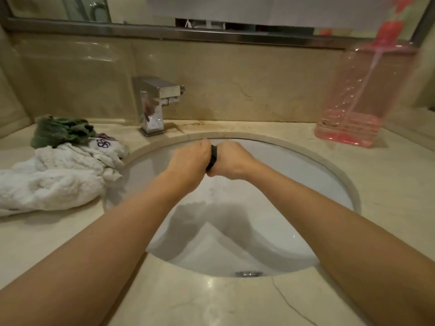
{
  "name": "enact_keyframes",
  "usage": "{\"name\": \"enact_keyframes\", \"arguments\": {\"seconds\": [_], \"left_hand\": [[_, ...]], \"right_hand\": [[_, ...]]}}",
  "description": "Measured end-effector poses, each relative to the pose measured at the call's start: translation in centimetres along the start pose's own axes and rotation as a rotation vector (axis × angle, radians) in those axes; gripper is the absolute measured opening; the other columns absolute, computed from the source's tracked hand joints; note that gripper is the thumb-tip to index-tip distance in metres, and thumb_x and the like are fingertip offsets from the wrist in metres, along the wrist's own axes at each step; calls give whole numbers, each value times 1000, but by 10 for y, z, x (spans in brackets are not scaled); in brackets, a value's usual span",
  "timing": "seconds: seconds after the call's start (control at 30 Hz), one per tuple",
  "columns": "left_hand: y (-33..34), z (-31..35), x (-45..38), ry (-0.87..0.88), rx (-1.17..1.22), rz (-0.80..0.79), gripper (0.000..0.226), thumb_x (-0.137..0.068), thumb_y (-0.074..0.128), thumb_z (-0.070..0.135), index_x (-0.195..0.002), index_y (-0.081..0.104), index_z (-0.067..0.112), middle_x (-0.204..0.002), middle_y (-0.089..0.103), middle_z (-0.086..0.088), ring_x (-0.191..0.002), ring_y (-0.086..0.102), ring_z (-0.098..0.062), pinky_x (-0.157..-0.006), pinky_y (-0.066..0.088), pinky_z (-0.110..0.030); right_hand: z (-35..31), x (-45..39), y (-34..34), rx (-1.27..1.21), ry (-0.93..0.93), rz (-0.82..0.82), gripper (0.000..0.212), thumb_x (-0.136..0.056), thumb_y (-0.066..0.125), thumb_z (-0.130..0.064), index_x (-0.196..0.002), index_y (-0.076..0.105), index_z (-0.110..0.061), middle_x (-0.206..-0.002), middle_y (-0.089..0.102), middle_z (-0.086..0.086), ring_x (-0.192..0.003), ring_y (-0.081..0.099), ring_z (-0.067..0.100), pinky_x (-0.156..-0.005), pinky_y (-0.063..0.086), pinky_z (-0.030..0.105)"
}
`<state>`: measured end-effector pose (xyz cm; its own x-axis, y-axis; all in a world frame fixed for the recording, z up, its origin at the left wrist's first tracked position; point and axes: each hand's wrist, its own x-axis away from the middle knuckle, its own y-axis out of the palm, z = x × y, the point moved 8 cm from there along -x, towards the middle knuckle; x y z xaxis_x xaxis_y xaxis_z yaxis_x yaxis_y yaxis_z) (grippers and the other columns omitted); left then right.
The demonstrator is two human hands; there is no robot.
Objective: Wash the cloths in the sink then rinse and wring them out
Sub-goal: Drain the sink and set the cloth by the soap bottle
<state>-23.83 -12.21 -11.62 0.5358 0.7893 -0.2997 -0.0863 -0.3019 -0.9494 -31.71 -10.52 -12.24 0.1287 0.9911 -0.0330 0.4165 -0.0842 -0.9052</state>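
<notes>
This is a bathroom. An oval white sink [306, 175] is sunk under a beige marble bench [211, 302], with a square chrome tap [155, 102] standing behind it. A matching marble splashback [235, 74] runs up to a metal-framed mirror [58, 8]. A pink pump bottle [362, 95] stands on the bench at the right, and white towels [54, 177] with a green cloth [61, 131] lie heaped at the left.
</notes>
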Motion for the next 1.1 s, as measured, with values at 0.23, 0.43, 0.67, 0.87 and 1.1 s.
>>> {"name": "enact_keyframes", "arguments": {"seconds": [0.23,0.43,0.67,0.87,1.1], "left_hand": [[14,10,-8,-59,197,-128,17,-96,48,17,-102,62,10,-79,56,-2,-75,55,-23,-61,39,-32],[50,17,13,-26,879,-665,34,-92,51,7,-62,38,13,-53,35,-3,-40,29,-15,-39,26,-21],[51,12,16,-56,969,-542,26,-90,59,9,-76,38,14,-62,39,-3,-44,32,-14,-39,27,-22],[21,32,26,87,970,-315,51,-89,66,19,-131,36,19,-108,57,-1,-84,59,-14,-61,52,-23],[-5,75,34,261,912,-282,76,-91,55,4,-153,17,28,-150,32,-1,-129,44,-13,-99,46,-29]], "right_hand": [[-12,0,-14,626,-282,343,18,-89,50,-11,-101,63,-17,-96,68,6,-80,56,28,-56,27,28],[-9,6,9,729,-424,238,23,-96,44,-19,-113,59,-15,-103,67,7,-92,61,30,-64,35,30],[-4,5,8,697,-256,173,19,-91,53,-15,-107,61,-15,-96,63,6,-86,58,28,-64,37,31],[36,21,-15,228,-5,-144,57,-71,81,-29,-108,39,-17,-91,58,1,-82,57,20,-63,46,32],[99,72,-101,53,55,152,26,-88,52,-5,-106,38,-16,-103,47,9,-86,47,24,-68,37,35]]}}
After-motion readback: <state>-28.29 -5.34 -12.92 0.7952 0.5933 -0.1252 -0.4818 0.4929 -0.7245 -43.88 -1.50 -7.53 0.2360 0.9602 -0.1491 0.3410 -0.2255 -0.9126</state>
